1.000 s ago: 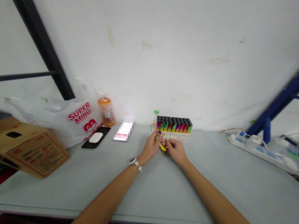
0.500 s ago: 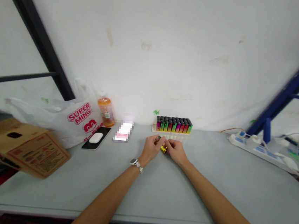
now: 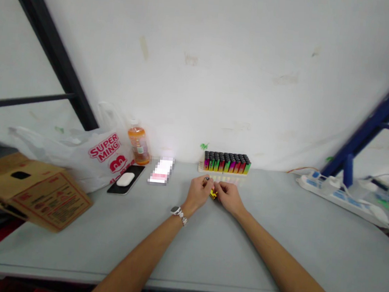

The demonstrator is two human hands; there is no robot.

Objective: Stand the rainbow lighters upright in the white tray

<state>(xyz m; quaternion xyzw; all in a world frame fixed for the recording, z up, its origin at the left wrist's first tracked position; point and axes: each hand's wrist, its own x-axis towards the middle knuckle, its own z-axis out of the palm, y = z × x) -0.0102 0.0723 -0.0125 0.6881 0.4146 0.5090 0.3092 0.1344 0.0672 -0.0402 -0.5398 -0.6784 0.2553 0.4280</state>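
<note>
Both of my hands are close together over the middle of the grey table, just in front of a block of upright colourful lighters (image 3: pixel 227 164) with black tops. My left hand (image 3: pixel 198 193) is closed, with a small dark-tipped item partly showing at its fingers. A small yellow item (image 3: pixel 213 193) shows between the two hands. Pinched fingers of my right hand (image 3: pixel 230 196) touch its right side. The fingers cover most of what is held, so its full shape is hidden.
On the left stand a cardboard box (image 3: pixel 52 199), a white plastic bag (image 3: pixel 77 153), an orange bottle (image 3: pixel 138 144), a black phone (image 3: pixel 137 176) with a white case (image 3: pixel 125 179) on it, and a blurred bright item (image 3: pixel 161 170). A power strip (image 3: pixel 340 199) lies on the right.
My left hand has turned very slightly at the fingers. The small yellow item shows a little less between the hands. Otherwise the scene looks the same.
</note>
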